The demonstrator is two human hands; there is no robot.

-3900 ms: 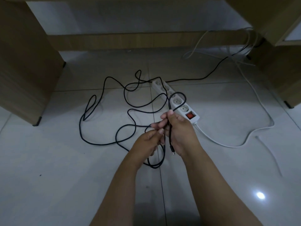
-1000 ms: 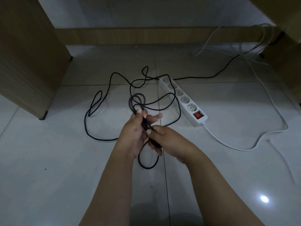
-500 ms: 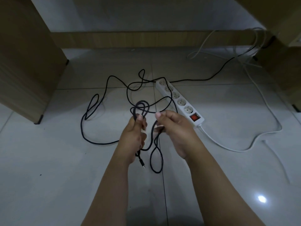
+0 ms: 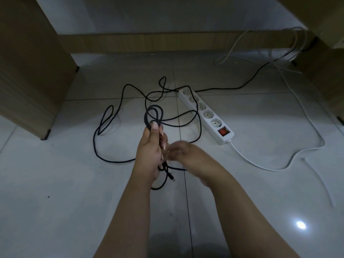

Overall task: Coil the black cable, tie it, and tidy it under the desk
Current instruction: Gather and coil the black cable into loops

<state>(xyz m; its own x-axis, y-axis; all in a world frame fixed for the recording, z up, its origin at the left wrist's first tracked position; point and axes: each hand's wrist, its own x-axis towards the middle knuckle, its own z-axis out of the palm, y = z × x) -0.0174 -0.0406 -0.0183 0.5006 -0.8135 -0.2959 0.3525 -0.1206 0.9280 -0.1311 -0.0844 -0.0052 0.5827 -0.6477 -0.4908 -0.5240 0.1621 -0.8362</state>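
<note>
A long black cable [image 4: 96,146] sprawls in loose loops over the white tiled floor under the desk. My left hand [image 4: 150,146] is closed around a small bundle of its coils, whose top loops [image 4: 153,112] stick out above my thumb. The cable's plug end [image 4: 172,178] dangles below that hand. My right hand [image 4: 183,152], blurred with motion, sits just right of the left and pinches a strand of the cable close to the bundle. The far end of the cable runs off toward the right desk leg.
A white power strip [image 4: 206,116] with a red switch lies on the floor right of the loops; its white cord [image 4: 279,169] curves off to the right. Wooden desk panels stand at left [image 4: 31,67] and right [image 4: 323,71], with a wooden rail [image 4: 167,42] across the back. More white wires [image 4: 290,45] hang at back right.
My right hand has moved left and down to the left hand, bringing another strand to the bundle. The hanging loop under my hands has become smaller.
</note>
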